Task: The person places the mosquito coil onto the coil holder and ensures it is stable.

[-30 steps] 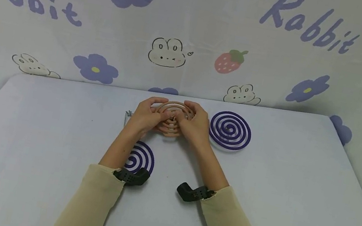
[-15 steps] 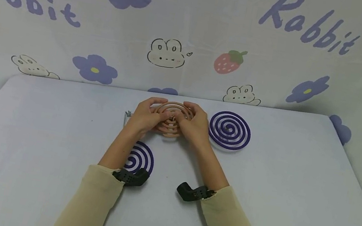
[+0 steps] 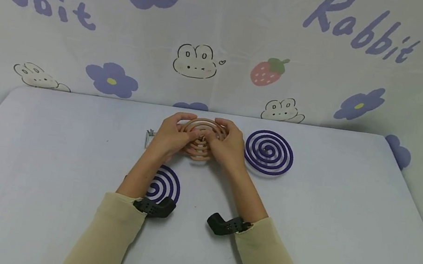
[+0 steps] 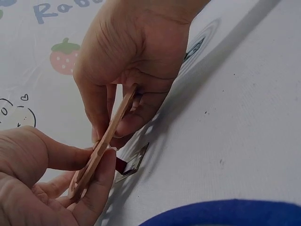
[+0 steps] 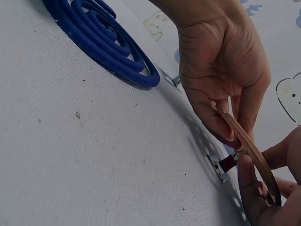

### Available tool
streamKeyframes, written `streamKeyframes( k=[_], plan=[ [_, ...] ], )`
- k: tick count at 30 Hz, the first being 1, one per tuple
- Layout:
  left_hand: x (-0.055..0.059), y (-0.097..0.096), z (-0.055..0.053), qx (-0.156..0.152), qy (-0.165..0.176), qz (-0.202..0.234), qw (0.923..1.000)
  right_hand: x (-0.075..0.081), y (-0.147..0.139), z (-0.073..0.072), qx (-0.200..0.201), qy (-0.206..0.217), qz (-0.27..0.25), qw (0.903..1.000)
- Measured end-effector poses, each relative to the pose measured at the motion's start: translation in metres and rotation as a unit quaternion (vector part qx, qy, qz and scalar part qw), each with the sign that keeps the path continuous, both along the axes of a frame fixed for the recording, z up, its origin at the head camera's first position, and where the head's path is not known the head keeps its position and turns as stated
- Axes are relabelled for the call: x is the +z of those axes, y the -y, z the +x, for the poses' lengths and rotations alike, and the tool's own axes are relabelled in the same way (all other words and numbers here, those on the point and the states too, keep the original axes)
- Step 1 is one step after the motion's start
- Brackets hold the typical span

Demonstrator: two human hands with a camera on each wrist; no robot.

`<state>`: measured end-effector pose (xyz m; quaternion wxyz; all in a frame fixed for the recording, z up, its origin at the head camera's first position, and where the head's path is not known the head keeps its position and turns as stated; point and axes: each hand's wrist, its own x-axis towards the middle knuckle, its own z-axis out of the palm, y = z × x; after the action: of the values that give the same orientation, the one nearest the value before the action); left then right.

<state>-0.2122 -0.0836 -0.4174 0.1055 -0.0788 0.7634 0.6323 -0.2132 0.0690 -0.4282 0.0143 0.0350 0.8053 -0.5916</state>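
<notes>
A brown mosquito coil (image 3: 200,153) is held in front of me, its flat face toward the head camera. My left hand (image 3: 168,136) grips its left side and my right hand (image 3: 230,147) its right side, both thumbs meeting near its centre. Edge-on, the coil (image 4: 106,139) shows pinched between thumbs and fingers in the left wrist view. Below it stands a small metal coil stand (image 4: 136,165) with a dark red part, its upper end close to the coil's centre. The right wrist view shows this stand (image 5: 220,165) standing on the table, beneath the fingers.
On the table (image 3: 330,228), a dark purple-blue coil (image 3: 266,170) lies to the right, raised over a metal piece. Another such coil (image 3: 174,187) is partly hidden under my left wrist. A second metal stand (image 3: 148,137) shows behind my left hand.
Almost nothing differs: both hands keep their grip on the brown coil in the same place.
</notes>
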Motion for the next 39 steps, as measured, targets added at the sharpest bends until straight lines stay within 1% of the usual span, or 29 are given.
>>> streamKeyframes(
  k=[2, 4, 8, 10, 17, 20, 26, 31, 34, 39],
  plan=[
    [0.0, 0.0, 0.001, -0.001, 0.001, 0.005, 1.0, 0.0, -0.001, 0.001, -0.001, -0.001, -0.002, 1.0],
    [0.0, 0.0, 0.002, -0.003, 0.004, 0.02, 0.9998, 0.0, -0.001, 0.002, 0.001, -0.005, -0.005, 1.0],
    [-0.001, -0.001, 0.001, -0.007, 0.004, 0.036, 0.9993, -0.001, -0.003, 0.002, 0.003, -0.022, 0.015, 0.9997],
    [-0.001, -0.001, 0.001, -0.007, -0.001, 0.023, 0.9997, -0.002, -0.003, 0.002, 0.001, -0.032, 0.034, 0.9989],
    [0.003, 0.001, 0.003, -0.003, -0.004, -0.035, 0.9994, 0.0, -0.004, 0.004, 0.003, -0.052, 0.075, 0.9958],
    [0.005, 0.002, 0.005, -0.011, -0.001, -0.051, 0.9986, 0.002, -0.004, 0.006, 0.008, -0.057, 0.083, 0.9949],
    [0.005, 0.004, 0.007, -0.038, -0.002, -0.06, 0.9975, 0.005, -0.005, 0.009, 0.012, -0.061, 0.087, 0.9942],
    [0.006, 0.005, 0.007, -0.045, -0.01, -0.078, 0.9959, 0.007, -0.006, 0.009, 0.014, -0.071, 0.097, 0.9926],
    [0.008, 0.006, 0.008, -0.05, -0.004, -0.08, 0.9955, 0.008, -0.006, 0.009, 0.015, -0.077, 0.101, 0.9918],
    [0.01, 0.007, 0.009, -0.063, 0.014, -0.072, 0.9953, 0.012, -0.007, 0.01, 0.02, -0.081, 0.091, 0.9924]
  ],
)
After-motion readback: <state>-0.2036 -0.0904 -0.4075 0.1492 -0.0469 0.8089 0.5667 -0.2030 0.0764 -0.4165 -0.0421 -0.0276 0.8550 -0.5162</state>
